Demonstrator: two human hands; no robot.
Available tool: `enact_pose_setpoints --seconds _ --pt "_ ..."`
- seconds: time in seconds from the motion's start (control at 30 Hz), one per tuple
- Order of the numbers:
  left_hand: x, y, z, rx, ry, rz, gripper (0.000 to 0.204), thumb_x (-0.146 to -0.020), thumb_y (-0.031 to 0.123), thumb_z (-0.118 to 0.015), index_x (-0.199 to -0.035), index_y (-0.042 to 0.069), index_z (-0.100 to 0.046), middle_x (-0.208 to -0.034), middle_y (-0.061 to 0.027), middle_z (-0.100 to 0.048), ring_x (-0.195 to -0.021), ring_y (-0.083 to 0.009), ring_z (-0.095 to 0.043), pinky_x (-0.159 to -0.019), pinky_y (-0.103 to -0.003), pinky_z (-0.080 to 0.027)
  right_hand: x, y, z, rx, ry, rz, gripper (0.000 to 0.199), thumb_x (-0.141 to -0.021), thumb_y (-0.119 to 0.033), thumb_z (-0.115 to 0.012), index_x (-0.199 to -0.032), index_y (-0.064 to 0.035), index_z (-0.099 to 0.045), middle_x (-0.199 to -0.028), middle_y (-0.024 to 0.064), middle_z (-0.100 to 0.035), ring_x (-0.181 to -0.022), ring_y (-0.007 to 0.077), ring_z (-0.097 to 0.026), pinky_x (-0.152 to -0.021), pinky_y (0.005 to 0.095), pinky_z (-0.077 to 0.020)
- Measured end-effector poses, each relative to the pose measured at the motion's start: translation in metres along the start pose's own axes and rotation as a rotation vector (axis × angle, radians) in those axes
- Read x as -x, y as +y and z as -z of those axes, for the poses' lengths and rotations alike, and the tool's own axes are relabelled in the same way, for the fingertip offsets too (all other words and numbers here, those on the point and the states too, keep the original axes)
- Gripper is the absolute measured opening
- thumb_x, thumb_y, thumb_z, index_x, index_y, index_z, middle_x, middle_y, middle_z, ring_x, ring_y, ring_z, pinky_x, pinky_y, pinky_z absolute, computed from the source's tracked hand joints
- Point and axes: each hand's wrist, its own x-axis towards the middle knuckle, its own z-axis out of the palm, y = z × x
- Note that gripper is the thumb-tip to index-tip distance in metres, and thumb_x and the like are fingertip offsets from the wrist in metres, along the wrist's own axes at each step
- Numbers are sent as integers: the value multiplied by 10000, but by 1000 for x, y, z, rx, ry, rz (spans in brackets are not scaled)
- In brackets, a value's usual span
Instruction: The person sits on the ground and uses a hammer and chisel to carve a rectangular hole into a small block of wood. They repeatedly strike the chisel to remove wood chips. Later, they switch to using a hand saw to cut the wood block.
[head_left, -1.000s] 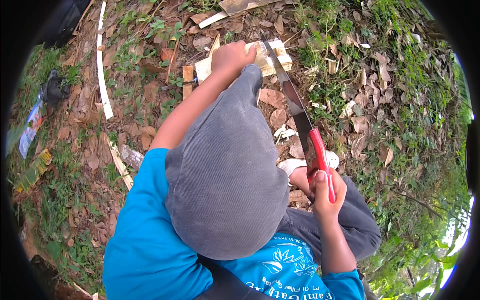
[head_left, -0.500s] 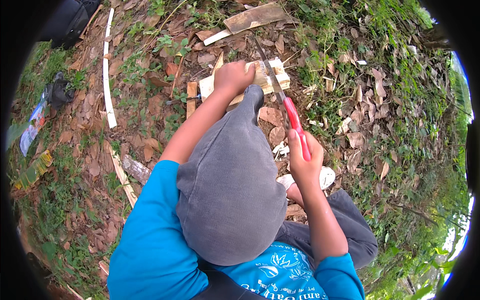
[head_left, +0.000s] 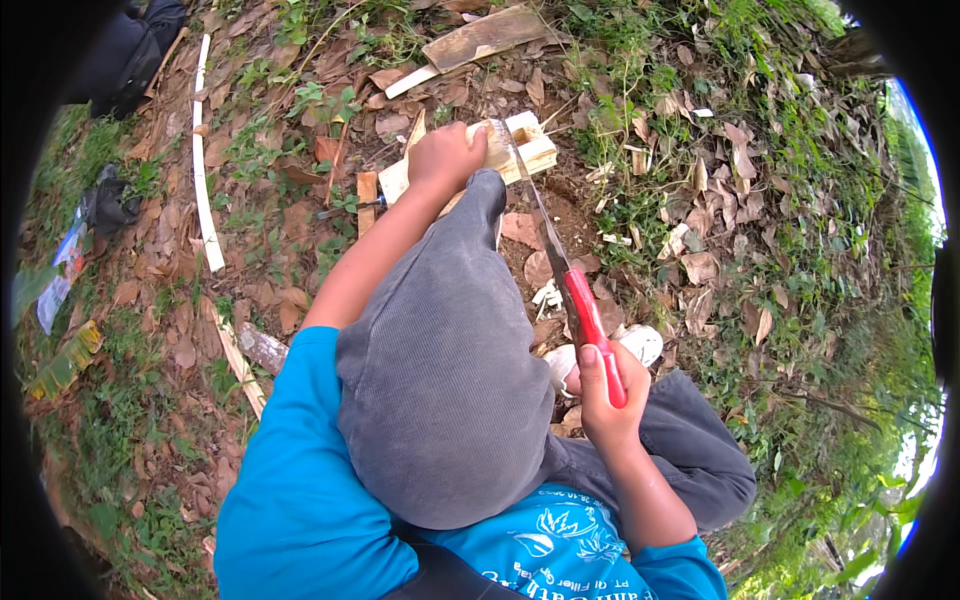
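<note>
A pale wooden block [head_left: 520,148] lay on the leaf-strewn ground [head_left: 300,260] near the top middle of the head view, just past the person's raised knee. The block was light tan with cut faces, and it rested on or against a flat pale board [head_left: 400,180] beneath it.

The left hand [head_left: 445,158] was closed down on the block's left end, fingers curled over the top, pinning it in place. The bare left forearm ran back from it to a bright blue sleeve [head_left: 290,470].

The right hand [head_left: 605,400] was wrapped tightly around the red handle [head_left: 595,330] of a hand saw [head_left: 545,235]. The saw's dark, narrow blade ran up and to the left from the handle, and its far end met the block just right of the left hand. The two hands were well apart, one at each end of the saw.

A knee in grey corduroy trousers [head_left: 440,370] filled the middle of the picture, between the arms. A white shoe [head_left: 640,345] showed just beside the right hand.

Around them lay dry brown leaves, green weeds, a long white strip [head_left: 205,170] at the left, and a weathered plank [head_left: 480,38] at the top. Pale chips [head_left: 548,296] sat on the soil near the saw handle.
</note>
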Motion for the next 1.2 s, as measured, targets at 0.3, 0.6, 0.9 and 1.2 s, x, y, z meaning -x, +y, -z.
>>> enact_pose_setpoints --seconds 0.3,0.6,0.9,1.2 --pt "5 -12 -4 71 51 -54 496 -997 492 -454 -913 43 -649 -880 -202 -726 -854 -401 -702 -765 -537 -531 5 16 52 -516 206 117 370 -1101 -270 -485 -788 -76 -451 -550 -20 -382 -456 83 -355 -465 257 -354" --pt "8 -1 2 21 65 -46 516 -993 505 -452 -896 40 -653 -825 -205 -719 -811 -403 -704 -722 -531 -536 -10 13 24 -141 101 64 379 -1079 -286 -559 -774 -65 -511 -574 -37 -450 -469 35 -382 -444 222 -301" --pt "6 -5 0 13 57 -54 531 -988 513 -446 -898 37 -663 -825 -208 -720 -804 -404 -708 -717 -533 -541 -7 -17 30 -22 -22 -18 321 -1024 -272 -658 -843 -7 -647 -666 -27 -588 -591 30 -504 -544 226 -390" --pt "6 0 -3 4 135 -98 546 -992 515 -445 -904 27 -672 -847 -213 -725 -812 -408 -711 -730 -532 -553 -103 6 -25 25 29 150 390 -989 -292 -704 -724 -32 -583 -584 -49 -462 -556 40 -380 -495 280 -307"
